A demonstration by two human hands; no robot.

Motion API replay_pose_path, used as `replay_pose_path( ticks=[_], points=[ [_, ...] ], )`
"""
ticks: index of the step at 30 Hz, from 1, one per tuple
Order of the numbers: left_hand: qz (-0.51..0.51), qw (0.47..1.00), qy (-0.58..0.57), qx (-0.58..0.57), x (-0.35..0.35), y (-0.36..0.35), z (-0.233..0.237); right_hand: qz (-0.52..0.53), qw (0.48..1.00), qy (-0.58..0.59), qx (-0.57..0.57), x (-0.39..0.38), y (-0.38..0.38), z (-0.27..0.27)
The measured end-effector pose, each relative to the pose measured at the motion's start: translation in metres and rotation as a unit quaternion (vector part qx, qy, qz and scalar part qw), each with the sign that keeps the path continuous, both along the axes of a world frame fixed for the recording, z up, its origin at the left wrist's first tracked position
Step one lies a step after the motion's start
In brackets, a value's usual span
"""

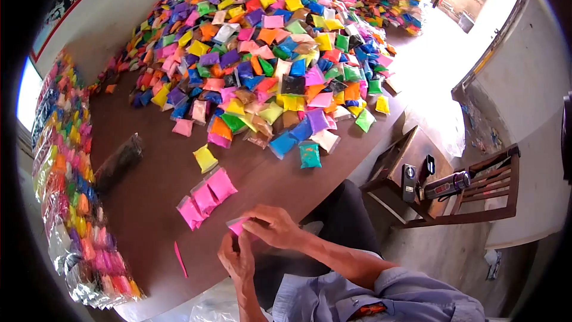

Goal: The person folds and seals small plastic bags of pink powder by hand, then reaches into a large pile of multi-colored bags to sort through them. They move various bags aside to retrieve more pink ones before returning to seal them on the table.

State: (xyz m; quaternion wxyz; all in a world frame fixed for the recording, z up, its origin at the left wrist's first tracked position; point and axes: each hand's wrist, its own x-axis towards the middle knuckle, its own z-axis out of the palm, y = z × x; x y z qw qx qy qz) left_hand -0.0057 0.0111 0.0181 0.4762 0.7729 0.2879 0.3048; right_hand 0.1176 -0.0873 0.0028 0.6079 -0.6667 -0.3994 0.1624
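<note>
Both my hands hold a small pink packet [238, 225] at the table's near edge. My left hand [238, 257] grips it from below, and my right hand [273, 226] pinches its upper edge; part of the packet is hidden behind my fingers. Just beyond lies a row of pink packets [205, 198], pressed side by side on the brown table [149, 203]. Close behind the row is a yellow packet [205, 158]. A thin pink strip [180, 259] rests on the table to the left of my hands.
A large heap of colourful packets [268, 53] covers the table's far part. Bundled packets [77, 191] line the left edge, with a dark bag [119, 164] beside them. On the right, a small wooden table [411, 161] bears a flask [447, 185], near a chair [491, 194].
</note>
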Motion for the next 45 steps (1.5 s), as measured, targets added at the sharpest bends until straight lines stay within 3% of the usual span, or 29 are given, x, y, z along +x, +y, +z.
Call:
replay_pose_path(
  ticks=[4,11,14,19,23,30,38,45],
  points=[
    [-0.030,0.999,0.039,-0.002,-0.001,0.001,0.005,-0.023,0.999,0.015,0.021,0.000,0.001,-0.006],
    [0.024,1.000,0.007,0.004,-0.001,-0.002,-0.009,-0.003,1.000,0.006,0.023,0.001,0.002,0.000],
    [0.039,0.996,0.035,0.067,-0.003,0.002,-0.011,0.015,0.999,0.021,0.037,0.004,0.003,0.002],
    [0.009,0.998,0.029,-0.048,-0.001,0.000,-0.001,0.009,0.997,0.027,0.065,0.005,0.003,-0.011],
    [0.009,0.997,0.075,-0.018,-0.004,0.004,-0.005,-0.006,0.997,0.028,0.068,0.005,0.003,-0.010],
    [0.053,0.997,0.054,0.011,-0.004,0.006,-0.016,0.011,0.999,0.004,0.045,0.006,0.000,0.000],
    [0.035,0.994,0.074,-0.071,-0.004,0.004,-0.007,0.007,0.997,0.032,0.073,0.006,0.000,-0.005],
    [0.057,0.995,0.070,-0.036,-0.007,0.009,-0.018,0.015,0.999,0.021,0.046,0.005,0.002,-0.001]
  ],
)
